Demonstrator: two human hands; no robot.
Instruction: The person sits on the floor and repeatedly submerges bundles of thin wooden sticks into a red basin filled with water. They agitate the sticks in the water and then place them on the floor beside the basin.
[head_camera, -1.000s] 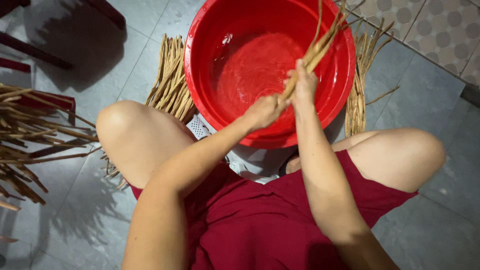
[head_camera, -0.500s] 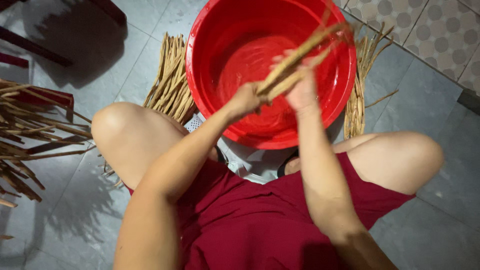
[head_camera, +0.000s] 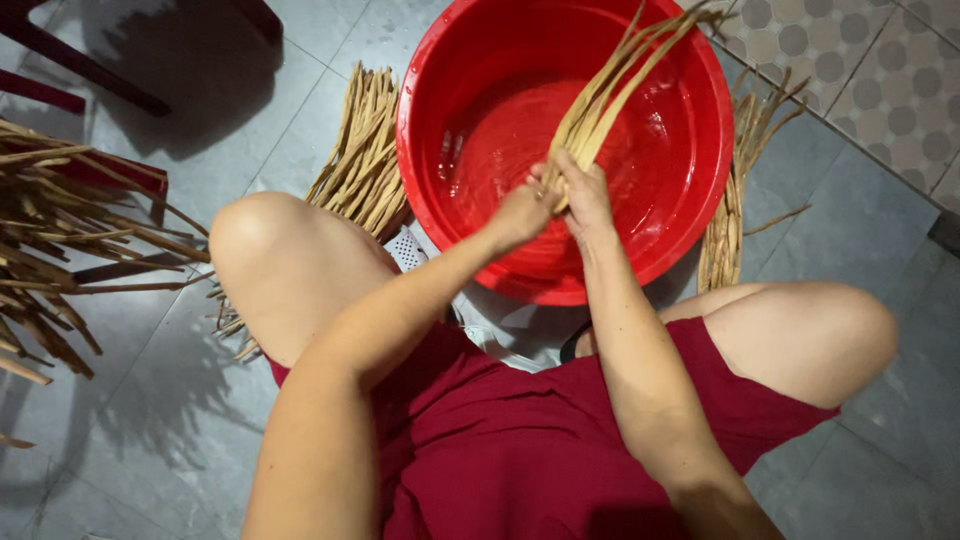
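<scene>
A big red basin (head_camera: 700, 200) stands on the tiled floor between my knees, with a little water in its bottom. Over it I hold a bundle of long tan dried stalks (head_camera: 615, 95), which slants up to the far right rim. My left hand (head_camera: 522, 212) and my right hand (head_camera: 582, 195) are side by side, both closed around the bundle's near end. The stalks' far tips fan out past the basin's edge.
A pile of the same stalks (head_camera: 360, 160) lies on the floor left of the basin, and another (head_camera: 735, 200) to its right. Darker, coarser stalks (head_camera: 60, 240) are heaped at far left over a red stool. A white perforated item (head_camera: 405, 250) peeks out beneath the basin.
The bundle has swung from a flatter slant back to a steeper one, and my left hand has moved right, close against my right hand at the bundle's near end.
</scene>
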